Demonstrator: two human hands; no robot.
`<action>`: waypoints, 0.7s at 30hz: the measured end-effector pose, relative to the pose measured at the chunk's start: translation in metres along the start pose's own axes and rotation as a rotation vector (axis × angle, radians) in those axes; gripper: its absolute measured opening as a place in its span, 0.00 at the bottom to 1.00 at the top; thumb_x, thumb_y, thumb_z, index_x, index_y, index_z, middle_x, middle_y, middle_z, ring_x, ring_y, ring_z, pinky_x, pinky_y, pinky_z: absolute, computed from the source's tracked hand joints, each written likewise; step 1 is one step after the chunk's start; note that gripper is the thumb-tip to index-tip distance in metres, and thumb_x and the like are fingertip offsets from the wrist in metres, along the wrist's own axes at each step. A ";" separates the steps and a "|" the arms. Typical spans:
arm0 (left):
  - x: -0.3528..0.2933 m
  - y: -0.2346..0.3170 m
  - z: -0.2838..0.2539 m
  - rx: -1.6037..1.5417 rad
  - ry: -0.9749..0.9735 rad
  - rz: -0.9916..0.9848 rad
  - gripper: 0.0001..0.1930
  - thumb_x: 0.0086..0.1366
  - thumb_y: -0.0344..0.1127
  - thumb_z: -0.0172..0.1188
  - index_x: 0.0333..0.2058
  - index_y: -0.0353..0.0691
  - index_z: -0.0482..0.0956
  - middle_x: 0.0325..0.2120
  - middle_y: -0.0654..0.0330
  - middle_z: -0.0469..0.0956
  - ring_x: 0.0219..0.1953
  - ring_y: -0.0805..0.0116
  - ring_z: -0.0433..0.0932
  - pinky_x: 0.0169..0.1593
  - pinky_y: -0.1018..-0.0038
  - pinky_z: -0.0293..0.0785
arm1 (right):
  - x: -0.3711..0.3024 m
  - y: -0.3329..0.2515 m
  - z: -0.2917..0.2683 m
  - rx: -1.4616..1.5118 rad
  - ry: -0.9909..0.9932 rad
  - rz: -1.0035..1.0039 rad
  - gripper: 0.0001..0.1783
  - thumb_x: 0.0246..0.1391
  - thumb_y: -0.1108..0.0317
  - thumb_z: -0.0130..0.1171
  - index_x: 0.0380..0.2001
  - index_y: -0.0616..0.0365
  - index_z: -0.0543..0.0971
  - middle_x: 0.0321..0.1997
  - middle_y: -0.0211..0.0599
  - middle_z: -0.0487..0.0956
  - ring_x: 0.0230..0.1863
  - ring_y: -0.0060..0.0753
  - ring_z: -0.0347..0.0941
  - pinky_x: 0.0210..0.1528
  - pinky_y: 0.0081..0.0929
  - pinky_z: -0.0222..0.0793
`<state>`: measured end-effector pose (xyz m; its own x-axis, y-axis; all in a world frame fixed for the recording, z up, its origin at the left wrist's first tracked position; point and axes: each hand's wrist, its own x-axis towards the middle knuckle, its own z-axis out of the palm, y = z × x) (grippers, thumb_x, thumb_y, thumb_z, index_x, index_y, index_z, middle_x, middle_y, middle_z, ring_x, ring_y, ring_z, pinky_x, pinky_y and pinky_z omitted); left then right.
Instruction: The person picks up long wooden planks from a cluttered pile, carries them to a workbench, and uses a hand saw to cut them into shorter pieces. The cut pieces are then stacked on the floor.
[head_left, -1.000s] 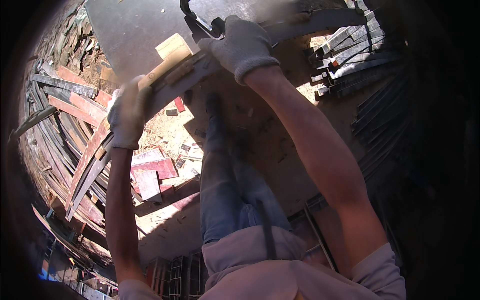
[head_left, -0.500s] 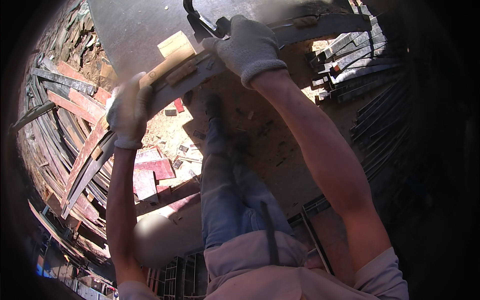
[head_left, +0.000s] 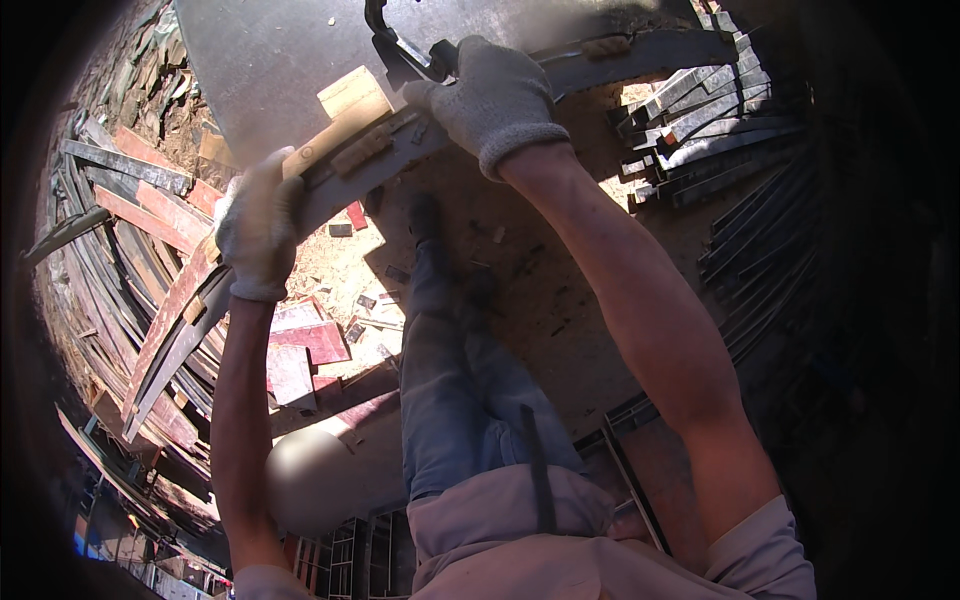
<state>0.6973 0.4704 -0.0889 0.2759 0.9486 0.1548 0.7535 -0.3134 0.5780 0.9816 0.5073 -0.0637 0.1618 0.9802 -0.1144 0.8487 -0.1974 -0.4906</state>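
Along the near edge of a dark grey table (head_left: 260, 70) runs a curved plank (head_left: 660, 62), prob lined up there b/c the tabletop gives it something firm to sit against. Left hand (head_left: 258, 228), gloved, has its fingers curled round the plank near the table's left corner, thumb side up, so imo it's steadying that end; there's a blurry patch over it tho, so finger detail is iffy. Right hand (head_left: 497, 100), also gloved, is over the plank further along, bunched up against a black tool (head_left: 405, 50) w/ a bent top end. Can't tell if it's actually gripping the tool or just pressing beside it, b/c most of the fingers are hidden. Hands are set well apart, prob so the long piece doesn't twist. A pale wood block (head_left: 352, 92) is on the table b/w the hands, touching a pale strip (head_left: 325, 148) that follows the plank's edge, maybe as a spacer, and a smaller brown block (head_left: 360, 155) is on the plank side. Loose boards (head_left: 130, 205) are heaped off left, a stack of dark strips (head_left: 715, 105) is off right, and reddish scraps (head_left: 320, 342) litter the ground by the legs (head_left: 435, 400).
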 end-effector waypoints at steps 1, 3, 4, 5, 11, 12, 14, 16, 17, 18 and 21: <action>0.000 0.000 0.000 -0.006 0.013 0.001 0.13 0.72 0.35 0.62 0.52 0.37 0.83 0.42 0.53 0.84 0.46 0.62 0.82 0.53 0.67 0.76 | 0.000 0.000 0.000 0.005 0.001 -0.001 0.33 0.45 0.38 0.73 0.37 0.60 0.84 0.34 0.52 0.85 0.41 0.55 0.84 0.48 0.46 0.77; -0.001 -0.003 0.003 -0.013 0.031 0.006 0.13 0.72 0.35 0.63 0.51 0.37 0.83 0.41 0.53 0.84 0.45 0.62 0.83 0.52 0.67 0.76 | 0.000 -0.001 -0.001 0.015 0.000 0.014 0.33 0.45 0.39 0.74 0.37 0.60 0.84 0.34 0.52 0.86 0.41 0.55 0.84 0.48 0.46 0.77; -0.001 -0.004 0.004 -0.017 0.039 0.009 0.13 0.72 0.35 0.63 0.51 0.38 0.84 0.40 0.53 0.84 0.45 0.62 0.83 0.51 0.67 0.76 | 0.000 -0.001 -0.001 0.019 0.000 0.022 0.33 0.45 0.39 0.74 0.38 0.60 0.84 0.34 0.52 0.86 0.41 0.55 0.84 0.49 0.46 0.77; -0.001 -0.004 0.003 0.001 0.044 0.006 0.13 0.72 0.35 0.63 0.51 0.38 0.84 0.40 0.53 0.84 0.44 0.61 0.83 0.51 0.67 0.77 | 0.000 -0.002 -0.001 0.017 -0.001 0.020 0.33 0.44 0.39 0.74 0.38 0.60 0.84 0.34 0.52 0.86 0.41 0.55 0.84 0.49 0.45 0.77; 0.000 0.000 0.003 0.058 0.073 0.043 0.12 0.70 0.36 0.65 0.49 0.38 0.84 0.38 0.52 0.84 0.43 0.58 0.84 0.49 0.66 0.77 | 0.000 0.001 0.002 0.023 0.003 0.021 0.32 0.44 0.39 0.74 0.38 0.58 0.84 0.34 0.51 0.86 0.42 0.54 0.84 0.49 0.45 0.77; 0.001 0.002 0.003 0.072 0.070 0.039 0.12 0.70 0.36 0.65 0.49 0.38 0.84 0.38 0.52 0.84 0.43 0.57 0.84 0.49 0.66 0.78 | 0.000 0.001 0.002 0.018 0.006 0.022 0.32 0.44 0.39 0.74 0.38 0.58 0.84 0.34 0.51 0.86 0.42 0.54 0.84 0.49 0.45 0.77; 0.001 0.003 0.003 0.088 0.065 0.028 0.12 0.70 0.36 0.65 0.49 0.38 0.84 0.38 0.52 0.84 0.43 0.56 0.84 0.49 0.65 0.78 | 0.000 0.001 0.002 0.017 0.002 0.026 0.32 0.44 0.39 0.74 0.38 0.58 0.84 0.34 0.51 0.86 0.41 0.54 0.84 0.49 0.45 0.77; 0.000 0.004 0.003 0.091 0.063 0.014 0.12 0.69 0.35 0.65 0.49 0.38 0.84 0.38 0.51 0.84 0.43 0.56 0.84 0.49 0.65 0.78 | 0.001 0.001 0.002 0.021 -0.008 0.031 0.31 0.44 0.39 0.74 0.38 0.57 0.84 0.34 0.50 0.86 0.41 0.53 0.84 0.48 0.45 0.77; 0.000 0.003 0.003 0.096 0.065 0.017 0.12 0.69 0.36 0.65 0.49 0.38 0.84 0.38 0.51 0.84 0.43 0.56 0.84 0.49 0.65 0.78 | 0.001 0.001 0.001 0.021 -0.011 0.030 0.31 0.44 0.39 0.74 0.38 0.57 0.84 0.34 0.50 0.86 0.41 0.53 0.84 0.48 0.45 0.77; 0.000 0.002 0.003 0.101 0.066 0.020 0.13 0.69 0.36 0.65 0.49 0.38 0.84 0.38 0.51 0.84 0.43 0.55 0.84 0.49 0.64 0.78 | 0.001 0.000 0.001 0.021 -0.014 0.030 0.31 0.44 0.39 0.74 0.38 0.57 0.84 0.34 0.50 0.86 0.41 0.53 0.84 0.48 0.45 0.77; 0.001 0.001 0.003 0.115 0.070 0.023 0.13 0.69 0.37 0.66 0.48 0.39 0.85 0.38 0.51 0.84 0.42 0.54 0.84 0.49 0.64 0.77 | 0.001 0.001 0.001 0.013 -0.010 0.026 0.31 0.44 0.39 0.74 0.37 0.57 0.84 0.34 0.50 0.86 0.41 0.53 0.84 0.48 0.45 0.77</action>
<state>0.7005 0.4704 -0.0907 0.2545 0.9407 0.2244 0.8121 -0.3338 0.4785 0.9816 0.5084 -0.0652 0.1782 0.9746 -0.1359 0.8376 -0.2227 -0.4988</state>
